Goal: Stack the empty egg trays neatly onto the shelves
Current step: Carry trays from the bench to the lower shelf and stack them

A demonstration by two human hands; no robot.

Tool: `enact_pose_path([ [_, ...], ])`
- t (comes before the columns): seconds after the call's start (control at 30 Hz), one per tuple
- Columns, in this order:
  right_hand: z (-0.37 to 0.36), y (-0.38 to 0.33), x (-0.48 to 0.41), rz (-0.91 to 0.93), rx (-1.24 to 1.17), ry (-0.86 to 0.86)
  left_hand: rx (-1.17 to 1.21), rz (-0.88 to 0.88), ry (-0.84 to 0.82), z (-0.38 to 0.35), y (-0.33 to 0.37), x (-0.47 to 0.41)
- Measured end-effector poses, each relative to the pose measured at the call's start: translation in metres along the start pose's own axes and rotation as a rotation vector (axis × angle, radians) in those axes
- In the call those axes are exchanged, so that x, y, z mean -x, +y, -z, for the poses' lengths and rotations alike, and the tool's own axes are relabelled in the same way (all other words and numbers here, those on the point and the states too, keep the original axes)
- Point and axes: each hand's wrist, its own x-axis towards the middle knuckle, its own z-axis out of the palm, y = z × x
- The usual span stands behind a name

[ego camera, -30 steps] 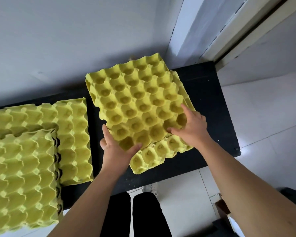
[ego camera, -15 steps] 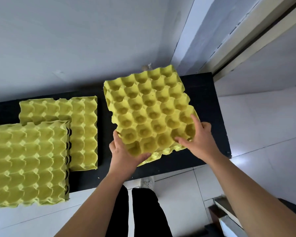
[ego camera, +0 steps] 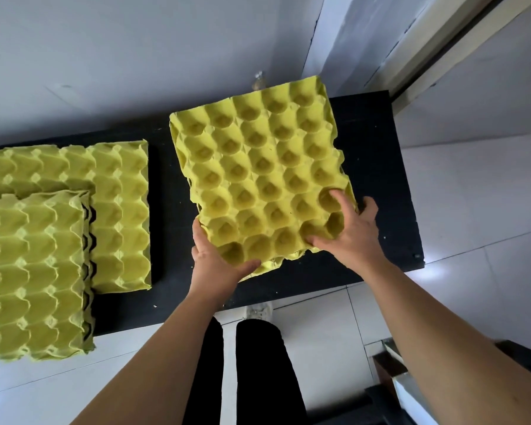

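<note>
A yellow-green empty egg tray (ego camera: 258, 176) lies over the right half of the black shelf (ego camera: 377, 167), almost covering another tray whose edge (ego camera: 270, 265) peeks out at the near side. My left hand (ego camera: 218, 265) grips its near-left corner, thumb on top. My right hand (ego camera: 347, 231) holds the near-right corner, fingers pressed into the cups. To the left, a single tray (ego camera: 120, 210) rests flat on the shelf. A taller stack of trays (ego camera: 31, 271) stands at the far left, overhanging the shelf's front edge.
A grey wall runs behind the shelf, with a small bottle (ego camera: 258, 81) at its back edge. White tiled floor (ego camera: 472, 210) lies to the right and below. My dark trouser legs (ego camera: 252, 363) stand close to the shelf front. A dark box (ego camera: 390, 366) sits at lower right.
The held tray has come down and squared up over the tray beneath it, which showed widely before and is now nearly hidden. Both hands kept their grip on the near corners.
</note>
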Motion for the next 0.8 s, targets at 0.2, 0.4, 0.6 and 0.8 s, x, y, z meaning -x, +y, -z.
enact_pose_path([
  [0.2, 0.021, -0.019, 0.015, 0.024, -0.028, -0.001, 0.052, -0.052, 0.057, 0.014, 0.014, 0.021],
  [0.4, 0.041, -0.040, 0.033, 0.040, -0.136, -0.013, 0.057, -0.075, 0.093, 0.037, 0.028, 0.039],
  [0.6, 0.073, -0.076, 0.068, 0.097, -0.171, 0.004, 0.076, -0.124, 0.139, 0.076, 0.050, 0.083],
  [0.8, 0.107, -0.136, 0.117, 0.197, -0.123, 0.011, 0.120, -0.166, 0.214, 0.132, 0.061, 0.139],
])
